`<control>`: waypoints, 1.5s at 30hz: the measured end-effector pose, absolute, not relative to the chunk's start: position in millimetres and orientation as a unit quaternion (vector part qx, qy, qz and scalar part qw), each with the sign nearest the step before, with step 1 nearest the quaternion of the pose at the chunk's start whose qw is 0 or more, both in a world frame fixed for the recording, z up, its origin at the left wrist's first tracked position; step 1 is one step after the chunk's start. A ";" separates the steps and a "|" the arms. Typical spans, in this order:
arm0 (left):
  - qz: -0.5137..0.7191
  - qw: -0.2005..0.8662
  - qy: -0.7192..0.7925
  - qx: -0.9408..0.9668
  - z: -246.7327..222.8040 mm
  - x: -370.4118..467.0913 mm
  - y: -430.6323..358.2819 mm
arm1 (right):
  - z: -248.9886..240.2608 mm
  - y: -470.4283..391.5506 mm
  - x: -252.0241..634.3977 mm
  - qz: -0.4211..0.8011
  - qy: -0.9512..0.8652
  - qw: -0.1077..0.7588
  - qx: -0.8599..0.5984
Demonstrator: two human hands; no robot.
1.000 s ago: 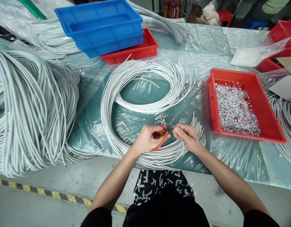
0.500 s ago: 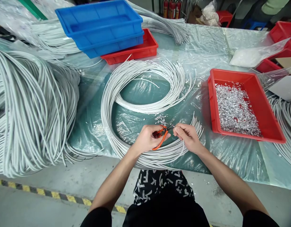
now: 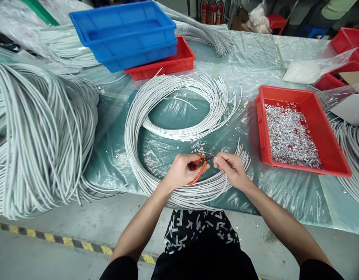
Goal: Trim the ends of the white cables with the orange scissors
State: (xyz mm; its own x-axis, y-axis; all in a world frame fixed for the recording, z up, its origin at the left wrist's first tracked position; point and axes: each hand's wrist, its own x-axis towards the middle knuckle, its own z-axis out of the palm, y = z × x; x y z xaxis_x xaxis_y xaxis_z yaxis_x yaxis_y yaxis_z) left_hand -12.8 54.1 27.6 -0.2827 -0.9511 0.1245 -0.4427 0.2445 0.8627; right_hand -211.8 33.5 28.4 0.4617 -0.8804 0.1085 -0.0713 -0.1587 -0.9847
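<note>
My left hand point(image 3: 183, 170) is closed around orange-handled cutting pliers point(image 3: 199, 173). Their dark jaws point right, toward the fingertips of my right hand point(image 3: 231, 168). Thumb and fingers of that hand pinch the end of a white cable point(image 3: 225, 182), and the tip lies at the pliers' jaws. Whether the jaws are closed on it is too small to tell. Below both hands lies a large coil of white cables point(image 3: 135, 155), its loose ends just right of my right hand. Small silvery scraps point(image 3: 198, 147) are scattered on the table behind the pliers.
A red tray point(image 3: 334, 155) with many silvery pieces stands to the right. At left is a big heap of grey-white cables point(image 3: 45, 140). Stacked blue trays point(image 3: 124, 35) rest on a red tray point(image 3: 185, 54) at the back. Plastic sheeting covers the green table point(image 3: 284, 198).
</note>
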 end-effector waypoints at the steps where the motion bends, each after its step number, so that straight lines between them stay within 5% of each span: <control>1: -0.370 0.343 -0.711 0.490 27.6 -12.8 54.1 | 28.4 33.5 -211.7 -0.375 0.360 0.540 -0.662; 45: -0.358 0.322 -0.720 0.500 29.3 -11.5 55.7 | 27.4 34.1 -212.0 -0.371 0.375 0.488 -0.696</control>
